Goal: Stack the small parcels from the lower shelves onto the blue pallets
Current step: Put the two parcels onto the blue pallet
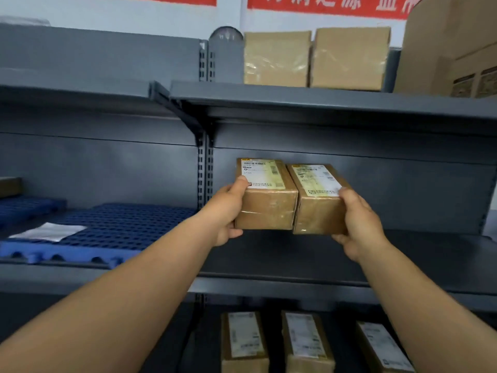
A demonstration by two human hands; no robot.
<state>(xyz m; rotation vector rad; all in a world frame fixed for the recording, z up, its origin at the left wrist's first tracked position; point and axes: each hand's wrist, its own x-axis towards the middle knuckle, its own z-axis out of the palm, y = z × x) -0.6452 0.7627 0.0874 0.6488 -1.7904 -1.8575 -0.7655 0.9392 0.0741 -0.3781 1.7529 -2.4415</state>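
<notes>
Parcels, two of them, are up off the shelf and side by side, touching: the left parcel (266, 195) is in the grip of the left hand (228, 211), thumb on its labelled top and fingers curled under, and the right parcel (317, 197) is in the grip of the right hand (357, 224) the same way. They hang above the middle shelf (295, 259), so the step in hand looks like the carry. The next move calls for a swing leftward to the blue pallet (118, 227) without letting the pair slide apart. A white sheet (48, 232) lies on the pallet's near left part, and the slotted upright (205, 170) stands between parcels and pallet. Three more parcels (304, 343) wait on the shelf below; larger cartons (314, 57) sit above.
</notes>
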